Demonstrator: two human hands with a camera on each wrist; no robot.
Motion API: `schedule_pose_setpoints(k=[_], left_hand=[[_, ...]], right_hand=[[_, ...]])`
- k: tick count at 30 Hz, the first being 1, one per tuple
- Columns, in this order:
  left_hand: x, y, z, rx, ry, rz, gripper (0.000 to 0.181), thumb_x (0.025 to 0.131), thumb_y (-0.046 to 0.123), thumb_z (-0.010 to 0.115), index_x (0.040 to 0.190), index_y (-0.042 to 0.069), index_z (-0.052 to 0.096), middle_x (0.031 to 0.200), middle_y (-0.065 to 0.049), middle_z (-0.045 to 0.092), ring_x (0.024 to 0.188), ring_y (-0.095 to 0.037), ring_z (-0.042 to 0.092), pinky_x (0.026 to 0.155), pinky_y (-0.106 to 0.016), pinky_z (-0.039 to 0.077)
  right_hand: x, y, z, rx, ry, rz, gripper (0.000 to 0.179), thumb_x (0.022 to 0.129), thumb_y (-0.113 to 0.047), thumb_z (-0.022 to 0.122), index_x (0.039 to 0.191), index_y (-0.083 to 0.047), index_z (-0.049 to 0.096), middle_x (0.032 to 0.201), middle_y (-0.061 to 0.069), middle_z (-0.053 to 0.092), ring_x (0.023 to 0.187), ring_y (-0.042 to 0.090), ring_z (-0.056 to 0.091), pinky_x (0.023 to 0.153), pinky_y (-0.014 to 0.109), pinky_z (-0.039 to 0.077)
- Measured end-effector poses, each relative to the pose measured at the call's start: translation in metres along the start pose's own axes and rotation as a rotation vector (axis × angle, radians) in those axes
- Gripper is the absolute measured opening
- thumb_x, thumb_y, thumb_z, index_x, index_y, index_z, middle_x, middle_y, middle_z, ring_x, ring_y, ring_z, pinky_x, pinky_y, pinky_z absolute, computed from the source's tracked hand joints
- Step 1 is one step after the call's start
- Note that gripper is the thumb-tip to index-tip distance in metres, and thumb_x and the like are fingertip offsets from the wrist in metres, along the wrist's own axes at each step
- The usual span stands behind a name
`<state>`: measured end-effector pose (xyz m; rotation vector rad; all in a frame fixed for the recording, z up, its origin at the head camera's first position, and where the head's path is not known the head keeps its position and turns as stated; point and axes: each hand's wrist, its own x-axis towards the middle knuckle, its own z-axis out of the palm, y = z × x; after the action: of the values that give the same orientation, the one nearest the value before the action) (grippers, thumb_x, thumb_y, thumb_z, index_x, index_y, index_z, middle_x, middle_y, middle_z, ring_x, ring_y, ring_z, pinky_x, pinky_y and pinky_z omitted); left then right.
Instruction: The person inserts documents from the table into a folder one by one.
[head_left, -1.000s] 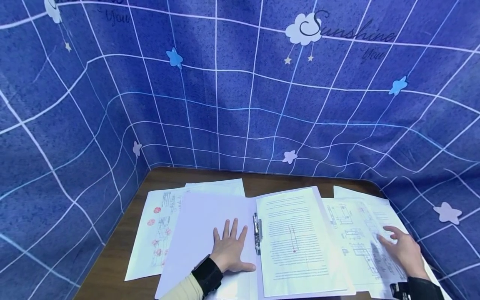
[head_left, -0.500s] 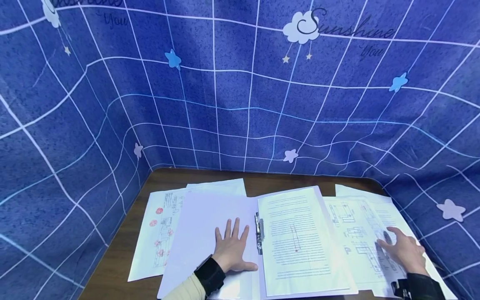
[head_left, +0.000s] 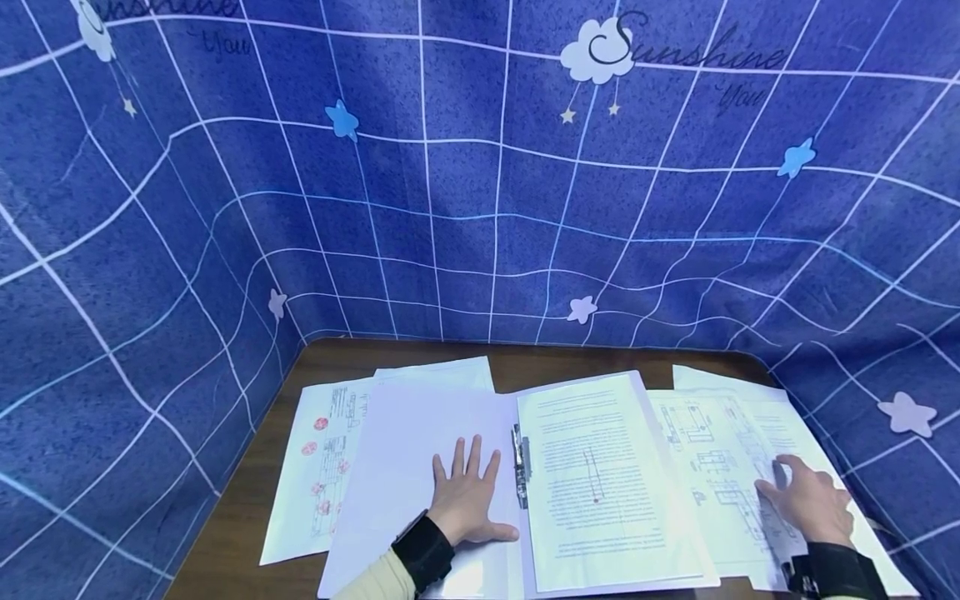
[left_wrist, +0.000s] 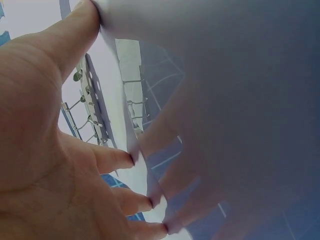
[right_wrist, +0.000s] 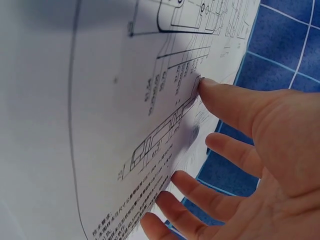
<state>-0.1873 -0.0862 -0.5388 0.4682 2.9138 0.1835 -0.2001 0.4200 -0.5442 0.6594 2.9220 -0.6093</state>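
Observation:
A pale lilac folder [head_left: 420, 425] lies spread out on the table, with a metal clip [head_left: 521, 467] along its spine. My left hand [head_left: 465, 500] rests with fingers spread on its left inner cover; in the left wrist view the fingertips touch that glossy surface, which mirrors them. On the folder's right side is a stack of printed pages [head_left: 600, 475]. Farther right, my right hand [head_left: 813, 504] is at a sheet with technical drawings [head_left: 697, 458]. In the right wrist view its thumb touches the sheet and the other fingers are loosely bent and apart, holding nothing.
Sheets with red round stamps [head_left: 311, 450] stick out from under the folder's left side. More white paper [head_left: 765, 408] lies beneath the drawing at the right. The brown table [head_left: 225, 533] is bordered by a blue gridded curtain [head_left: 465, 208] behind and at both sides.
The right hand has lowered slightly toward the drawing sheet, its shadow drawing closer to the fingers. The left hand stays put on the folder, and the head view has shifted a little.

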Motion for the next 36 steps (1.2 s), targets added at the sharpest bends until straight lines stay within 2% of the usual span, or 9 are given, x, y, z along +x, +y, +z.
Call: schedule_pose_setpoints(k=[8, 31, 36], left_hand=[[0.0001, 0.0012, -0.0008, 0.001, 0.000, -0.001, 0.123, 0.065, 0.082, 0.076, 0.159, 0.011, 0.039, 0.167, -0.025, 0.020, 0.153, -0.050, 0.015, 0.111, -0.079, 0.017], [-0.0006, 0.0015, -0.0011, 0.010, -0.003, -0.003, 0.123, 0.065, 0.082, 0.076, 0.159, 0.011, 0.039, 0.167, -0.025, 0.020, 0.153, -0.050, 0.015, 0.110, -0.079, 0.018], [-0.0003, 0.0022, -0.0013, 0.006, -0.003, -0.009, 0.122, 0.066, 0.081, 0.077, 0.158, 0.010, 0.040, 0.167, -0.025, 0.020, 0.153, -0.050, 0.015, 0.111, -0.078, 0.018]], right_hand=[[-0.0005, -0.0075, 0.0009, 0.014, -0.004, 0.045, 0.064, 0.091, -0.026, 0.073, 0.141, 0.002, 0.044, 0.130, 0.045, 0.033, 0.115, 0.072, 0.035, 0.084, 0.076, 0.041], [0.0009, -0.0058, 0.0016, 0.018, 0.035, -0.026, 0.065, 0.088, -0.022, 0.076, 0.141, 0.003, 0.046, 0.127, 0.046, 0.041, 0.113, 0.072, 0.041, 0.083, 0.074, 0.043], [-0.0003, -0.0062, 0.0017, 0.052, 0.004, 0.040, 0.068, 0.090, -0.025, 0.075, 0.143, 0.002, 0.042, 0.129, 0.047, 0.035, 0.116, 0.073, 0.035, 0.087, 0.077, 0.038]])
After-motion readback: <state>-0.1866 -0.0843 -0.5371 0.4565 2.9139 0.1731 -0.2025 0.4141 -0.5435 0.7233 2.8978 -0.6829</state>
